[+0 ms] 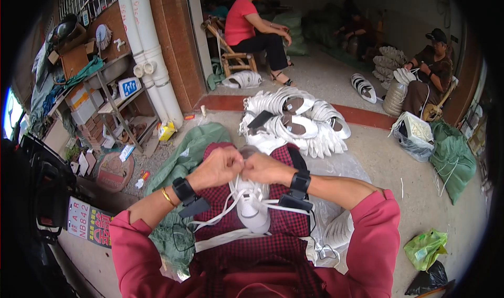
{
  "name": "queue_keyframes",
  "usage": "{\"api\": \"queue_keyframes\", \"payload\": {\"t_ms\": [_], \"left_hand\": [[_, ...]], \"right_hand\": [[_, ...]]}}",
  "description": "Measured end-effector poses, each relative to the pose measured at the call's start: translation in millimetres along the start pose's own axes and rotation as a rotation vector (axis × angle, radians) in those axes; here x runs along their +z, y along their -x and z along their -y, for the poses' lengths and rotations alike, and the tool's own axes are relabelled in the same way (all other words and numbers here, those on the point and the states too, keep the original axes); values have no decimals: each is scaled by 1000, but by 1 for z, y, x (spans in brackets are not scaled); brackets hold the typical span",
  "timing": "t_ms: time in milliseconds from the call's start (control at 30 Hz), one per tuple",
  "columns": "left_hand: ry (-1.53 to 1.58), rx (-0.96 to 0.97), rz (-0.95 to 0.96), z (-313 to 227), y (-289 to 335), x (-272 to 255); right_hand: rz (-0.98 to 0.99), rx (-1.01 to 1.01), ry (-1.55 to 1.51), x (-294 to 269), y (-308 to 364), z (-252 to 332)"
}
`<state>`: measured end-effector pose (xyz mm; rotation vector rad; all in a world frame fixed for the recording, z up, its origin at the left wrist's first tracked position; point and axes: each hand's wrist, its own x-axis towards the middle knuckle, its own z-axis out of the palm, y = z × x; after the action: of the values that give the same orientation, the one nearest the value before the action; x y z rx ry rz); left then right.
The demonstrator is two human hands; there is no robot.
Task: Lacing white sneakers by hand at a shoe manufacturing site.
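A white shoe [252,212] rests on my lap, over a red-and-black checked apron [231,253]. White laces [227,207] trail loosely from it to both sides. My left hand [223,165] and my right hand [266,168] meet at the shoe's far end. Both have their fingers closed in a pinch, apparently on the shoelace; the fingertips partly hide the bit they grip. Each wrist wears a black strapped device.
Ahead lies a heap of white shoe uppers [294,120]. A green sack [455,156] and a white tub [417,127] stand right. Near the doorway, one person [249,22] sits on a chair; another [436,67] handles shoe uppers. Left are pipes [149,51] and a cluttered shelf [118,106].
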<state>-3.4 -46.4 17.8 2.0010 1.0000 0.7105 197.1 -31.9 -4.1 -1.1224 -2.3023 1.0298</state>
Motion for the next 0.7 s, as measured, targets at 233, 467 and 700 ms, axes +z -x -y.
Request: {"api": "queue_keyframes", "payload": {"t_ms": [233,467,700], "left_hand": [[380,-125,-111,-20,16,15],[404,-62,-213,2,25,37],[461,-144,-92,-9,33,45]], "right_hand": [[-14,-112,-633,-22,21,-12],[45,-155,-571,-19,26,-9],[26,-130,-498,-15,23,-14]]}}
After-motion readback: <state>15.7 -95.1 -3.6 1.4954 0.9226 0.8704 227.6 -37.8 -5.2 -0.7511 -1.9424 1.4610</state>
